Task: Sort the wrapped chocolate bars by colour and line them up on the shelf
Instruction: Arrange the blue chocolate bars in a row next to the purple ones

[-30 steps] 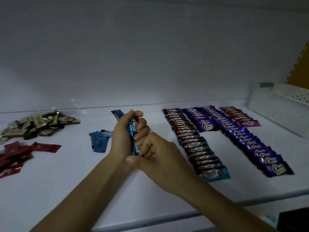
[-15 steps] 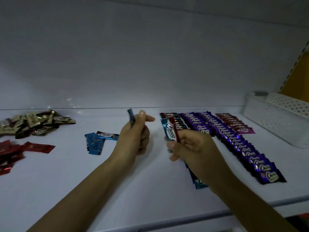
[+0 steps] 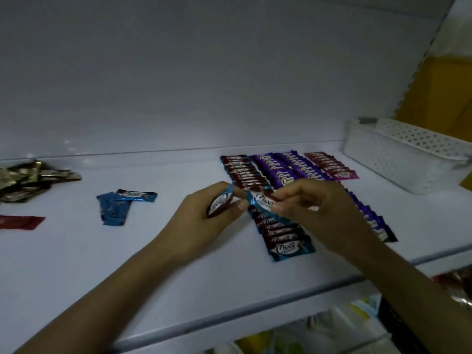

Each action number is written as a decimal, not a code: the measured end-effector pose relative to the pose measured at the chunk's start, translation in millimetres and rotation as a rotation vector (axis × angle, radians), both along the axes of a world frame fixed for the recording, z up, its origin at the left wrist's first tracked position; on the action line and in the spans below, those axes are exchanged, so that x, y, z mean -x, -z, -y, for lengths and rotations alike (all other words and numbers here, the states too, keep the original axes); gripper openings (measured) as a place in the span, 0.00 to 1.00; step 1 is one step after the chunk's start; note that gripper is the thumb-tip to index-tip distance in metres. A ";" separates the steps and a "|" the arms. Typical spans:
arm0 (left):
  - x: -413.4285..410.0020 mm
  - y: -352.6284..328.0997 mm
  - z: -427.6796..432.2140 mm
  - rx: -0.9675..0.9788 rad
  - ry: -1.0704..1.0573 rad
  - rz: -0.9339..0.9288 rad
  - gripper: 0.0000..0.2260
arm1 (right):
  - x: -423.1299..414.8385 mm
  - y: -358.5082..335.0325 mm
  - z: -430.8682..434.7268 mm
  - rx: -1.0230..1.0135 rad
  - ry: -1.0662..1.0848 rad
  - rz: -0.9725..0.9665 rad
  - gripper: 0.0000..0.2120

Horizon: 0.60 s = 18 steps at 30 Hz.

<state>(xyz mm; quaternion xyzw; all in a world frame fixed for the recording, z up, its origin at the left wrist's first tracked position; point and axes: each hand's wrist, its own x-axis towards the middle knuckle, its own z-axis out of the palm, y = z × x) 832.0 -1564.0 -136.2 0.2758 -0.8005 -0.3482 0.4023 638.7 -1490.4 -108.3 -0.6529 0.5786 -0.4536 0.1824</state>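
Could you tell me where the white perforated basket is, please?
In the head view, the white basket sits at the far right of the shelf, beside the pink bars.

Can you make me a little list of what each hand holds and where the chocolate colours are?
left hand: holds left bar, blue
right hand: pinches right bar, blue, over blue row
purple rows: right of blue row
pink row: nearest the basket
loose blue bars: left of hands
gold pile: far left
red bar: far left, nearer
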 end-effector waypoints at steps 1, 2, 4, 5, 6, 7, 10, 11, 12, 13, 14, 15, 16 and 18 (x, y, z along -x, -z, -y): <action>0.7 0.9 -0.2 -0.026 -0.009 -0.001 0.10 | 10.7 -1.4 -5.2 -0.022 -0.011 -0.073 0.08; 1.0 1.6 -0.2 -0.056 -0.007 0.002 0.12 | 20.4 -2.9 -10.8 -0.063 -0.026 -0.143 0.07; 1.8 3.9 -0.5 -0.074 0.000 0.030 0.16 | 33.9 -2.9 -22.6 -0.154 -0.069 -0.211 0.04; 2.4 5.6 -0.1 -0.068 0.001 0.039 0.17 | 38.3 -1.1 -27.1 -0.187 -0.087 -0.231 0.04; 2.7 6.4 -0.3 -0.063 -0.007 0.045 0.17 | 41.0 1.2 -30.1 -0.202 -0.098 -0.257 0.07; 3.3 7.4 0.0 -0.059 -0.020 0.045 0.18 | 41.8 3.8 -31.9 -0.215 -0.110 -0.270 0.08; 4.4 7.2 -1.7 -0.073 -0.046 0.048 0.22 | 37.8 8.1 -31.7 -0.220 -0.109 -0.278 0.06; 4.1 7.7 -1.5 -0.072 -0.052 0.048 0.23 | 36.7 8.8 -30.7 -0.203 -0.103 -0.292 0.07; 3.6 7.5 -1.5 -0.070 -0.056 0.047 0.23 | 35.6 8.7 -29.6 -0.187 -0.094 -0.319 0.06; 3.4 7.6 -1.0 -0.062 -0.058 0.046 0.23 | 35.3 8.4 -28.9 -0.177 -0.087 -0.351 0.06; 3.2 7.2 -0.9 -0.054 -0.061 0.046 0.22 | 34.7 7.7 -28.4 -0.178 -0.080 -0.380 0.04; 3.2 7.4 -0.7 -0.048 -0.062 0.044 0.21 | 34.5 7.5 -27.9 -0.185 -0.074 -0.403 0.04; 2.8 7.2 -0.7 -0.050 -0.062 0.043 0.20 | 34.3 7.4 -27.3 -0.191 -0.070 -0.423 0.03; 2.2 7.3 -0.4 -0.059 -0.058 0.045 0.19 | 33.4 8.0 -26.0 -0.188 -0.068 -0.447 0.03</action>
